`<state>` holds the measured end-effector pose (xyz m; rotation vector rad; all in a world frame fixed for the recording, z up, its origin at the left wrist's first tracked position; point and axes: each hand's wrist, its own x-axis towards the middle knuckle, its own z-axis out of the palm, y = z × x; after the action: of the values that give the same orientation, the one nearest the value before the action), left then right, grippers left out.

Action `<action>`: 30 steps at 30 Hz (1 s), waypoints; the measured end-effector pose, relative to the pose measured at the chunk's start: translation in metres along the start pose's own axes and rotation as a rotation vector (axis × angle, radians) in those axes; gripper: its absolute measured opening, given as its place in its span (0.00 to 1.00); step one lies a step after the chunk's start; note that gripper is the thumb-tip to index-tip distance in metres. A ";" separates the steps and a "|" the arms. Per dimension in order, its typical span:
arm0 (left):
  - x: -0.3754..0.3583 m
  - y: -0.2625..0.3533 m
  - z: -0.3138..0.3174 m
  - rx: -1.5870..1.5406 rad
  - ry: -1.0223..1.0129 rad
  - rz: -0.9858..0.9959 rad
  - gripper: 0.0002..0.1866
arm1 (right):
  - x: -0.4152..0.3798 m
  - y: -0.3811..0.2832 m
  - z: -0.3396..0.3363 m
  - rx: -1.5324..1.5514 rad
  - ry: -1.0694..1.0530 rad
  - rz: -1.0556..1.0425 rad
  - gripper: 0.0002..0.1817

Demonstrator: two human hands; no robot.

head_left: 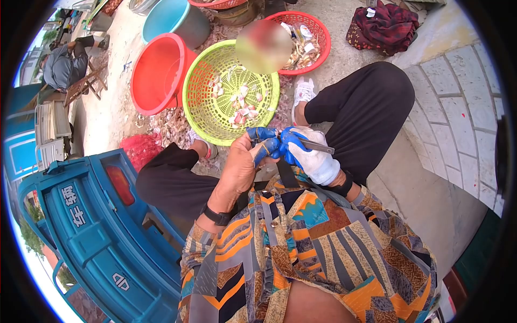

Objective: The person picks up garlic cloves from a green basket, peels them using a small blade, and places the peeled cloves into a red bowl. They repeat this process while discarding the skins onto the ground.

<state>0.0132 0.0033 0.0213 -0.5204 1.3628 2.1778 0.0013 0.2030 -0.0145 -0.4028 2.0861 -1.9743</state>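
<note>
Both hands meet in front of my chest, above my lap. My left hand (253, 156) has blue coverings on its fingers, which are bent and pressed together at something too small to make out. My right hand (308, 153), in a white glove with blue fingertips, is closed round a small knife (318, 145) whose metal part points to the right. Just beyond the hands stands a yellow-green plastic basket (194, 102) with loose garlic cloves (244, 110) on its bottom.
A red basin (156, 70), a light blue tub (180, 24) and a red basket (323, 32) of garlic stand beyond. Peelings litter the ground. At left are a blue vehicle (97, 237) and a seated person (64, 64); dark red cloth (382, 27) lies at upper right.
</note>
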 end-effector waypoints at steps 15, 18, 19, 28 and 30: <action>0.016 0.015 -0.058 -0.495 0.313 -0.178 0.20 | 0.005 -0.004 -0.003 0.331 0.239 0.226 0.09; 0.047 0.093 -0.101 -0.747 0.213 0.047 0.21 | 0.006 -0.008 -0.001 0.289 0.215 0.176 0.10; 0.056 0.128 -0.114 -0.605 0.157 0.286 0.21 | 0.007 -0.016 0.000 0.328 0.213 0.239 0.09; 0.086 0.166 -0.136 0.011 0.323 0.337 0.20 | 0.008 -0.004 0.001 0.268 0.231 0.241 0.09; 0.091 0.130 -0.142 0.349 0.400 0.259 0.19 | 0.007 -0.002 0.000 0.229 0.215 0.244 0.09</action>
<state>-0.1311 -0.1526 0.0022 -0.6992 2.0789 2.0273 -0.0055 0.2008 -0.0119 0.1070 1.8866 -2.1499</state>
